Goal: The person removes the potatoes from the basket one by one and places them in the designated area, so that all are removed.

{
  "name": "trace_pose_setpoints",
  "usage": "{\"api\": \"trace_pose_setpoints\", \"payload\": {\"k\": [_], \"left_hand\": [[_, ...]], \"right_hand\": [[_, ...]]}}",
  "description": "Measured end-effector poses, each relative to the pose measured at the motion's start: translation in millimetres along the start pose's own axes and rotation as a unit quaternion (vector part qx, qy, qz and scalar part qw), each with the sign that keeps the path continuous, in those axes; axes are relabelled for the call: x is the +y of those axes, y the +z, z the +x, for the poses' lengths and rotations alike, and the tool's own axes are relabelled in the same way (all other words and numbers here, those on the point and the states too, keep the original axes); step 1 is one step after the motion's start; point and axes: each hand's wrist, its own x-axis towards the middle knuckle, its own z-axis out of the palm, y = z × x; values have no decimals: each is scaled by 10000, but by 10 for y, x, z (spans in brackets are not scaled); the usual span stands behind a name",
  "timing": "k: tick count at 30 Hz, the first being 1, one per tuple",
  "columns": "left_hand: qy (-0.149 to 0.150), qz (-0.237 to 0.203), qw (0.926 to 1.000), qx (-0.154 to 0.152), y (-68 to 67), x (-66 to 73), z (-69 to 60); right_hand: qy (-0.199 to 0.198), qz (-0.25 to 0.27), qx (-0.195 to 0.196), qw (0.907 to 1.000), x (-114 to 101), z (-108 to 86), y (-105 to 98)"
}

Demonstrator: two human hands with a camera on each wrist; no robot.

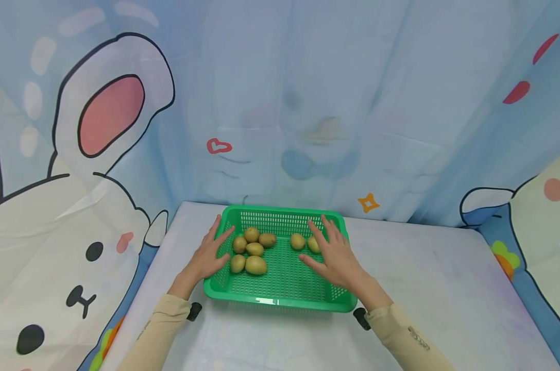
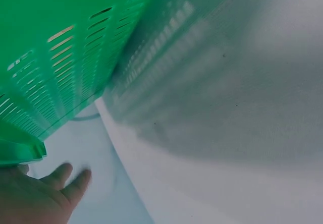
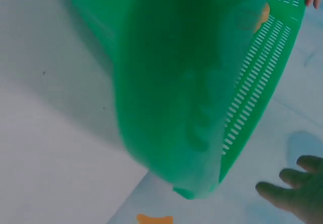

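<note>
Potatoes (image 1: 255, 265) lie in the basket (image 1: 280, 302) toward nine and two o'clock, left hand (image 1: 210, 257) at its nine, right hand (image 1: 337, 260) at three, fingers spread, gripping nothing: seemingly a reach, the next move calling for curled fingers.

- Basket (image 1: 307, 304): bright green, slotted pattern
- Potatoes (image 1: 255, 265): yellowish brown
- Sleeves (image 1: 156, 335): beige, dark lettering (image 1: 419, 338)
- Table (image 1: 437, 288): whitish
- Curtain (image 1: 242, 77): light blue with white rabbits (image 1: 43, 247), red heart (image 1: 219, 146), orange star (image 1: 368, 202)
</note>
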Motion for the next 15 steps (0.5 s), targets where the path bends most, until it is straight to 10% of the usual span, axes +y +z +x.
{"api": "trace_pose_setpoints", "payload": {"k": [15], "left_hand": [[109,-673,9977,-59,20,-45,14]], "right_hand": [[1140,2551,-1915,9409,443,422,-278]]}}
